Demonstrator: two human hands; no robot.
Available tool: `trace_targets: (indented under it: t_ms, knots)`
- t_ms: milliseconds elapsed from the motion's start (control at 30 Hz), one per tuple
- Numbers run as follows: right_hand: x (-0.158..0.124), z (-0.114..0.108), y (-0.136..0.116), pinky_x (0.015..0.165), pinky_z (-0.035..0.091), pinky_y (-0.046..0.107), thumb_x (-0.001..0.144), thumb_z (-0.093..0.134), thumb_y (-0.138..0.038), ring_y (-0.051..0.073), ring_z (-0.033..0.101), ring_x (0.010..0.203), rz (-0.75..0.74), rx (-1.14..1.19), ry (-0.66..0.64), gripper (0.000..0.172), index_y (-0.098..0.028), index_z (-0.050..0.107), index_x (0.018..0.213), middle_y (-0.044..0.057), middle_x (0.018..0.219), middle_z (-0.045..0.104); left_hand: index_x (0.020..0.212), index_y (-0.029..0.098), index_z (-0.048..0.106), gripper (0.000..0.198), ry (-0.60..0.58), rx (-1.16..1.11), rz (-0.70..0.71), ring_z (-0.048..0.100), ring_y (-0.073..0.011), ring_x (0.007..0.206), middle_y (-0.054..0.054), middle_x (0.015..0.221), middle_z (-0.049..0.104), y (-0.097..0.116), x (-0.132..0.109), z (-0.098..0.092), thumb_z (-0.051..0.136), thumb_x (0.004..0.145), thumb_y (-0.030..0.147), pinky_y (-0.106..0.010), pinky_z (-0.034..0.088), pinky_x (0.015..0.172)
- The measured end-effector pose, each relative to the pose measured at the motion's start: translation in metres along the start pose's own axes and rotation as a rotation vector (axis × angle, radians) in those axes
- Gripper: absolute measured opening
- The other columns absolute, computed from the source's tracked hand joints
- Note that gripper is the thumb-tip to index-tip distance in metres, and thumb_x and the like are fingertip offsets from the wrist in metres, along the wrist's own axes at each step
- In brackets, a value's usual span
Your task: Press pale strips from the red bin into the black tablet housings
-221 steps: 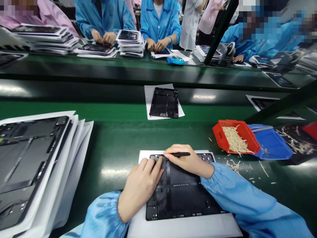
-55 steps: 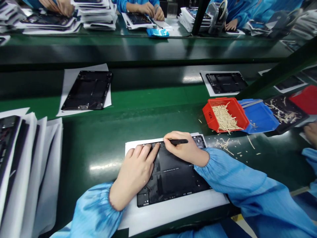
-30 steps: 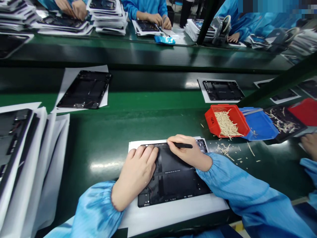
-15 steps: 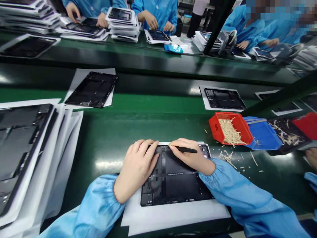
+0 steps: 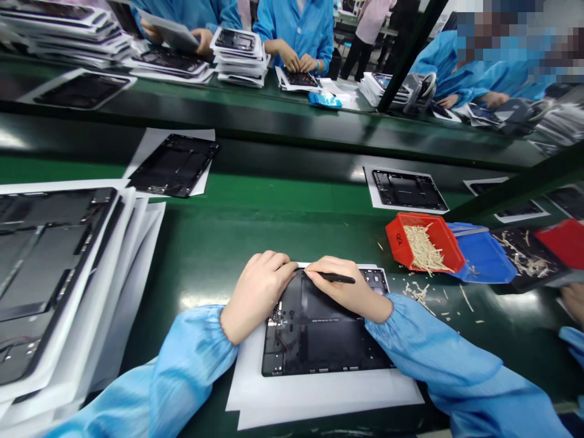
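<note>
The black tablet casing lies on white paper at the near edge of the green belt. The left hand's fingers, pressed together, rest on its far edge. The right hand pinches a black pen-like tool just beside them. A red bin sits right; stacked casings sit left.

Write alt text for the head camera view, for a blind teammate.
A person's left hand rests on a black tablet-like panel lying on white paper, while the right hand holds a black pen-like tool at its top edge. A red bin of pale sticks sits to the right on the green bench, a stack of panels to the left.
</note>
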State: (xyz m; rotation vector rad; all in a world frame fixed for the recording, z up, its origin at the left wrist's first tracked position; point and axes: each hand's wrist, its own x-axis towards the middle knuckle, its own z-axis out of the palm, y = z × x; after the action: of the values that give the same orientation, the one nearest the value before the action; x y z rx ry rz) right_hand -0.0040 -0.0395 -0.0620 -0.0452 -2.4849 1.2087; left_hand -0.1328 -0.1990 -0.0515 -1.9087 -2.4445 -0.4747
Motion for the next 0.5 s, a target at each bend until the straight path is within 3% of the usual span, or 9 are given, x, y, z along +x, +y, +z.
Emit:
trace_targets:
  t_ms: [233,367,500]
  knots:
    - [0.0043,0.0059,-0.0003,0.075,0.051,0.028,0.09,0.053,-0.019,0.015,0.062,0.079,0.002,0.018,-0.012,0.015,-0.018,0.068,0.094,0.005,0.088,0.068,0.101,0.016,0.061,0.02,-0.04,0.177,0.143,0.051,-0.0191,0.084,-0.006,0.091,0.059,0.0015,0.0033,-0.0018,0.043,0.093,0.018,-0.035,0.039,0.076]
    - [0.0043,0.0058,0.0004,0.072,0.051,0.027,0.089,0.054,-0.02,0.014,0.063,0.074,0.051,-0.007,0.072,0.015,-0.019,0.068,0.085,0.003,0.082,0.069,0.1,0.017,0.061,0.019,-0.001,0.161,0.15,0.052,-0.0189,0.082,-0.005,0.088,0.059,0.0002,0.0035,-0.0001,0.044,0.092,0.018,-0.034,0.04,0.074]
    - [0.0031,0.0051,0.0014,0.073,0.051,0.027,0.089,0.054,-0.021,0.014,0.063,0.075,0.04,-0.02,0.062,0.015,-0.019,0.069,0.086,0.003,0.082,0.069,0.101,0.018,0.061,0.019,0.007,0.137,0.138,0.052,-0.0188,0.083,-0.005,0.089,0.06,-0.0011,0.0033,0.0011,0.045,0.092,0.02,-0.034,0.04,0.074]
